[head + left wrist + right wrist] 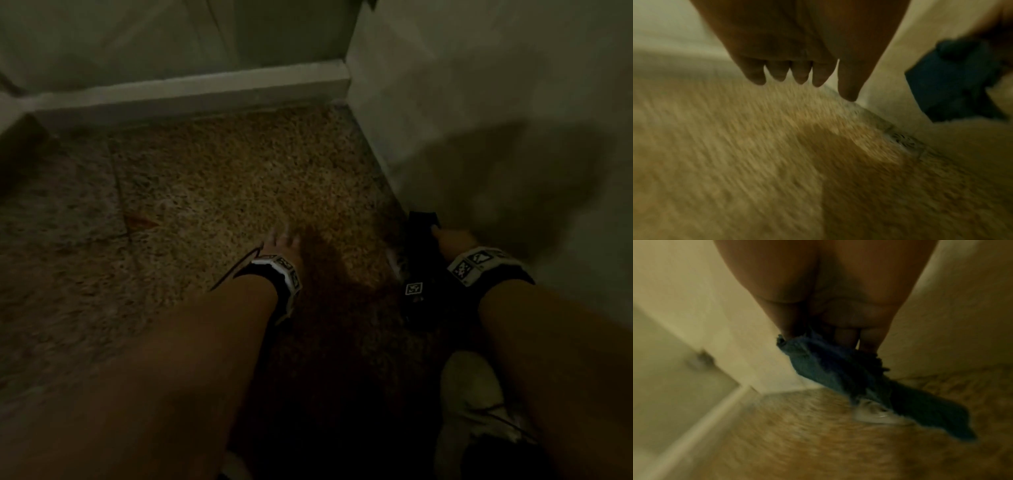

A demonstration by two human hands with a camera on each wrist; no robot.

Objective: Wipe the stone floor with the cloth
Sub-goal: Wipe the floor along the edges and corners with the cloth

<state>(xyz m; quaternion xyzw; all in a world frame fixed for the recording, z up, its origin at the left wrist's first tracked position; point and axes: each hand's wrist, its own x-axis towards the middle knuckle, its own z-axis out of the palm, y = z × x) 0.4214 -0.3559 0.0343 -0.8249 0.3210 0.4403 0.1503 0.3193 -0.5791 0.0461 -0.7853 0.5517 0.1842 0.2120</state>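
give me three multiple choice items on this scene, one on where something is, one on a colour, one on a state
1. Where is the dark blue cloth?
A. flat on the speckled stone floor
B. hanging from the right hand
C. draped on the white baseboard

2. What colour is the cloth?
A. dark blue
B. red
C. white

3. How is the left hand?
A. gripping the cloth
B. balled into a fist
C. open, fingers extended, holding nothing

Key: 1 B, the right wrist view shows fingers curled round the cloth's top. 2 A, both wrist views show dark blue fabric. 3 C, the left wrist view shows straight fingers over bare floor.
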